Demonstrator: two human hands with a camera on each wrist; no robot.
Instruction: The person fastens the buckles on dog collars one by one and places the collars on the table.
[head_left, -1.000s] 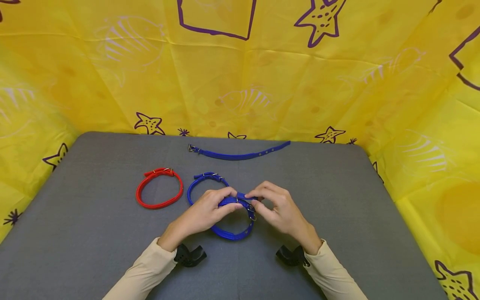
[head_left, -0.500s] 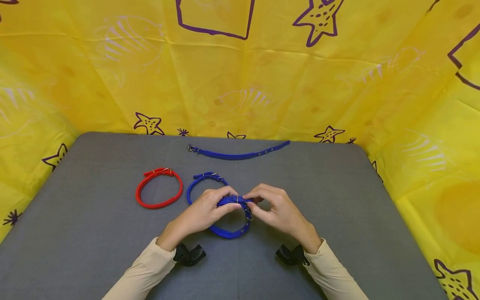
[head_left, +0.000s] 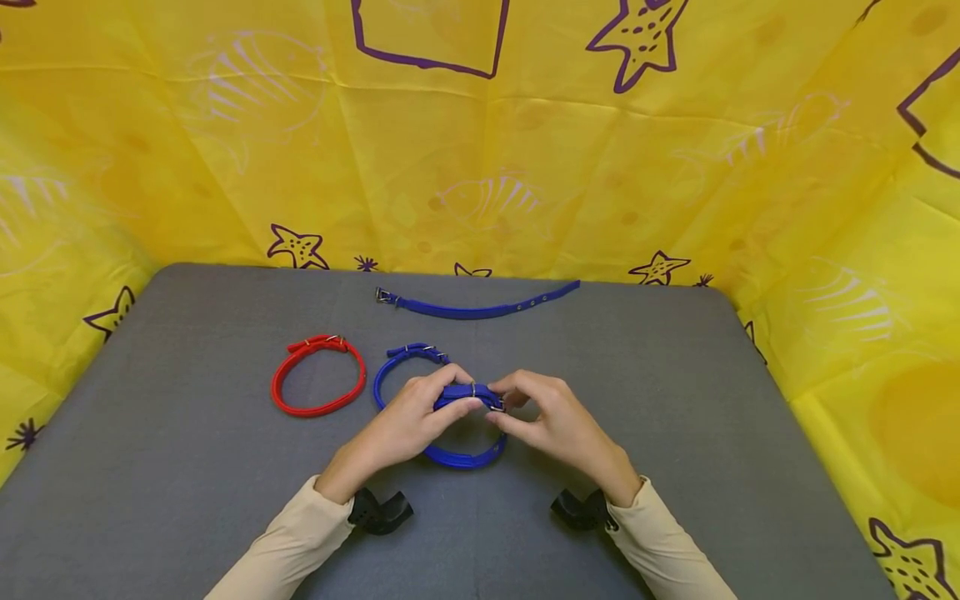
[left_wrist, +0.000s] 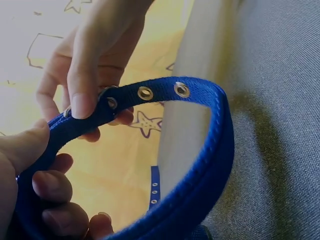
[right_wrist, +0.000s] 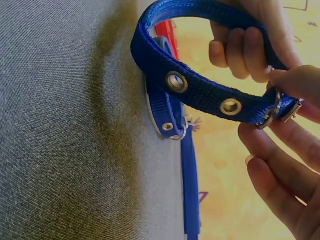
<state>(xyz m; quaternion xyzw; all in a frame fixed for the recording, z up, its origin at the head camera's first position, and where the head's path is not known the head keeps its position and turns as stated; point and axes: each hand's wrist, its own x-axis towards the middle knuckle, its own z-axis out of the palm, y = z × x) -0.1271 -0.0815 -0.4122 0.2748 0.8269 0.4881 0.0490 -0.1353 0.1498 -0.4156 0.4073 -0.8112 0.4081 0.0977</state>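
Observation:
Both hands hold one blue dog collar [head_left: 462, 459], bent into a loop, in front of the person. My left hand [head_left: 416, 417] grips its doubled strap between thumb and fingers, the other fingers curled inside the loop in the left wrist view. At the buckle [right_wrist: 291, 111], my right hand [head_left: 558, 417] pinches the strap; a metal ring [right_wrist: 272, 110] hangs beside the fingertips. Metal eyelets [left_wrist: 145, 93] line the band. Part of the buckle is hidden behind fingers. Behind the left hand lies another looped blue collar [head_left: 381, 382], partly covered.
To the left a red collar [head_left: 279, 392] lies buckled in a loop. A third blue collar [head_left: 468, 314] stretches unfastened near the back edge of the grey table [head_left: 187, 467]. Yellow patterned cloth [head_left: 480, 133] rises behind and at the sides.
The strap's free end, which stuck out toward the right fingers, now lies flatter along the band, and the buckle shows at the right fingertips. The loop has risen slightly.

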